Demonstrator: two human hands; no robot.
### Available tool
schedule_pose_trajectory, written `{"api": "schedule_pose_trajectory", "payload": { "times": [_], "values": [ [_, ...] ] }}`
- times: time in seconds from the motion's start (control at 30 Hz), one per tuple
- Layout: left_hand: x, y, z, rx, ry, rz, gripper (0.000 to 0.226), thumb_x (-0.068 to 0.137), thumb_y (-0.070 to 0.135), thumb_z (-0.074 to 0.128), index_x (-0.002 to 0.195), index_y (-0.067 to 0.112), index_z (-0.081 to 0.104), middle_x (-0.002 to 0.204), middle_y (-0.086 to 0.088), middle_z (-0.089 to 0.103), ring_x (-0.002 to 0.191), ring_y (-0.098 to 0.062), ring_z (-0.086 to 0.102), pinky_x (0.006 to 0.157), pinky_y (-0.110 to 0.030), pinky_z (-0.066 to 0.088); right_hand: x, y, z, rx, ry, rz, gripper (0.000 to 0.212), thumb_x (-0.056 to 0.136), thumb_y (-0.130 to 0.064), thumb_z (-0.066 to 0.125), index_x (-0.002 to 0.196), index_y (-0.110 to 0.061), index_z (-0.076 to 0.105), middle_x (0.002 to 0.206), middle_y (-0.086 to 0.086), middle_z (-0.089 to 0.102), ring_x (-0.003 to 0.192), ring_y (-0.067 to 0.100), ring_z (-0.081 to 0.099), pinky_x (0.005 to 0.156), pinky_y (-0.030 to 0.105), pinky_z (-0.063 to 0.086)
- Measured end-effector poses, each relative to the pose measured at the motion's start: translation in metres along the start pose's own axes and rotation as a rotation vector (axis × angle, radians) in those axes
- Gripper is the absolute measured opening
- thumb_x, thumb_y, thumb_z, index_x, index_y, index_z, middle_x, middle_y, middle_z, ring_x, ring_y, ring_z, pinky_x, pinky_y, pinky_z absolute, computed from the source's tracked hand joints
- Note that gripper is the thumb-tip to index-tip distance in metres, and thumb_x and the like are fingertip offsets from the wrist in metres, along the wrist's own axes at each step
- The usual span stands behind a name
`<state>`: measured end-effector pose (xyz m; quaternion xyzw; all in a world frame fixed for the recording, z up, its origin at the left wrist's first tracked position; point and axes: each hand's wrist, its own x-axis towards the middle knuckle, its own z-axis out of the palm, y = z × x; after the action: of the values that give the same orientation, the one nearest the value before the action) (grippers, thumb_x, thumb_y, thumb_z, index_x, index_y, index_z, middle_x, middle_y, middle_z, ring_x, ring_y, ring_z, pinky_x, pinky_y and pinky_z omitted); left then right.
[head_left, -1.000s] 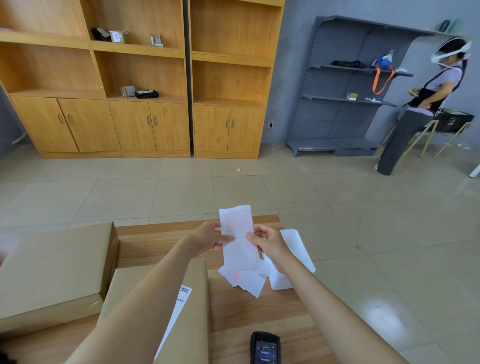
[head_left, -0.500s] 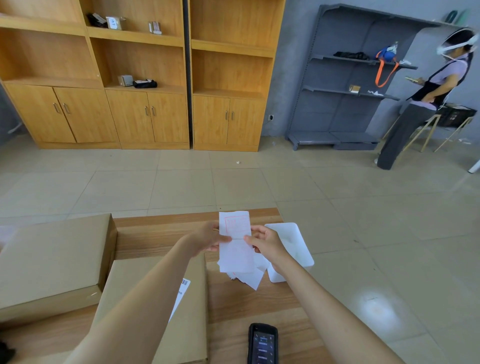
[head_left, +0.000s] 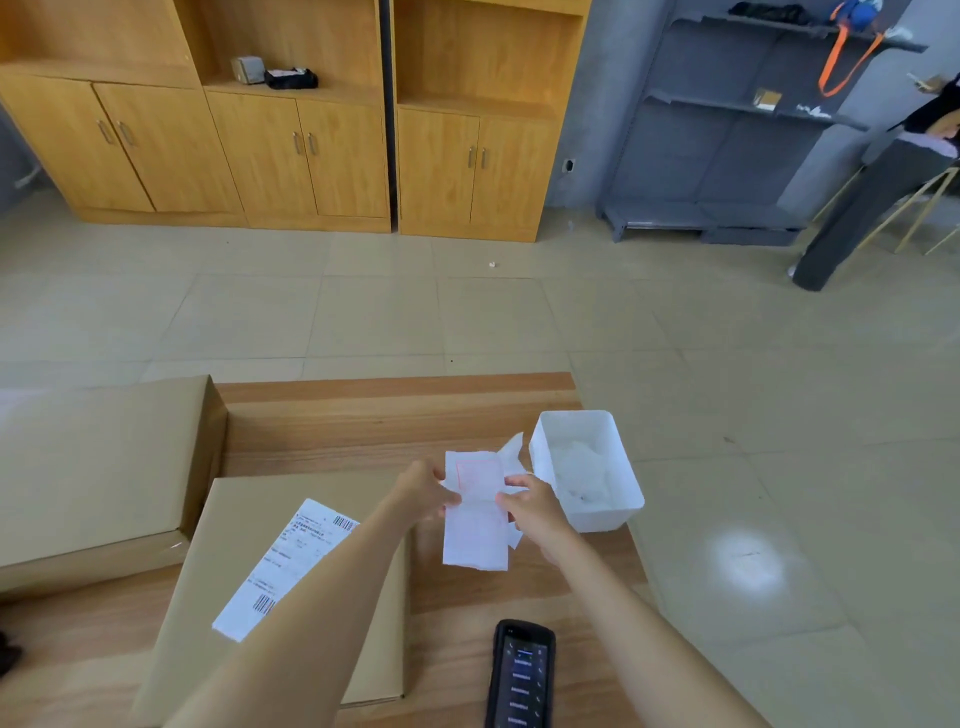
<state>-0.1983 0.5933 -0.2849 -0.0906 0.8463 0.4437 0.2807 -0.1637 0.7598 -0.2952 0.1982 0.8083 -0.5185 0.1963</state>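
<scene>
Head view: left hand (head_left: 423, 493) and right hand (head_left: 530, 506) each pinch an opposite side edge of a white paper slip (head_left: 475, 512), held above the wooden table (head_left: 363, 415). Red print marks the slip's upper half. A white plastic bin (head_left: 621, 499) stands just right of the slip. A cardboard box (head_left: 228, 582) with a shipping label (head_left: 283, 566) lies under the left forearm. A black phone (head_left: 519, 675) rests near the table edge.

White paper slip (head_left: 475, 535), narrow, red-printed box on its upper half, creased across the middle; pinched at both side edges by my left hand (head_left: 423, 493) and right hand (head_left: 535, 506), above the table (head_left: 363, 431).
</scene>
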Motion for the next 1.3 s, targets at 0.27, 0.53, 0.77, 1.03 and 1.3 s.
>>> {"api": "schedule_pose_trajectory", "payload": {
  "times": [0.27, 0.53, 0.77, 1.03, 1.3],
  "values": [
    [0.021, -0.018, 0.014, 0.237, -0.126, -0.006, 0.045, 0.079, 0.005, 0.072, 0.121, 0.003, 0.056, 0.101, -0.016, 0.052, 0.087, -0.027, 0.053, 0.067, -0.027, 0.045, 0.034, 0.040, 0.014, -0.199, -0.173, -0.060, 0.025, 0.084, -0.033, 0.070, 0.108, -0.026, 0.067, 0.082, -0.009, 0.054, 0.079, 0.011, 0.056, 0.081, 0.028, 0.048],
    [0.044, -0.012, 0.022, 0.497, -0.161, -0.056, 0.027, 0.099, 0.024, 0.047, 0.117, 0.008, 0.059, 0.117, -0.013, 0.059, 0.098, -0.022, 0.054, 0.066, -0.022, 0.043, 0.059, 0.040, 0.020, -0.354, -0.061, -0.001, 0.029, 0.093, -0.032, 0.054, 0.114, -0.014, 0.061, 0.119, 0.008, 0.054, 0.102, 0.022, 0.058, 0.079, 0.032, 0.047],
    [0.061, -0.021, 0.039, 0.689, -0.123, -0.072, 0.032, 0.095, 0.006, 0.037, 0.126, 0.001, 0.046, 0.129, -0.021, 0.043, 0.123, -0.033, 0.042, 0.098, -0.034, 0.037, 0.084, 0.040, 0.022, -0.950, -0.104, -0.392, 0.058, 0.089, -0.028, 0.063, 0.142, -0.024, 0.042, 0.147, -0.002, 0.033, 0.128, 0.025, 0.034, 0.101, 0.034, 0.031],
    [0.078, -0.020, 0.030, 0.591, -0.014, -0.023, 0.040, 0.096, 0.009, 0.049, 0.136, 0.006, 0.040, 0.133, -0.016, 0.039, 0.119, -0.030, 0.051, 0.094, -0.033, 0.041, 0.101, 0.040, 0.041, -1.095, -0.005, -0.592, 0.040, 0.100, -0.036, 0.039, 0.135, -0.019, 0.048, 0.147, -0.002, 0.040, 0.129, 0.023, 0.036, 0.100, 0.034, 0.028],
    [0.082, -0.014, 0.017, 0.433, 0.027, 0.047, 0.039, 0.091, -0.002, 0.043, 0.127, 0.008, 0.054, 0.128, -0.017, 0.052, 0.121, -0.028, 0.046, 0.095, -0.033, 0.039, 0.108, 0.032, 0.049, -0.725, 0.099, -0.181, 0.067, 0.080, -0.028, 0.069, 0.139, -0.017, 0.038, 0.128, 0.003, 0.049, 0.121, 0.026, 0.043, 0.098, 0.034, 0.034]
  ]
}}
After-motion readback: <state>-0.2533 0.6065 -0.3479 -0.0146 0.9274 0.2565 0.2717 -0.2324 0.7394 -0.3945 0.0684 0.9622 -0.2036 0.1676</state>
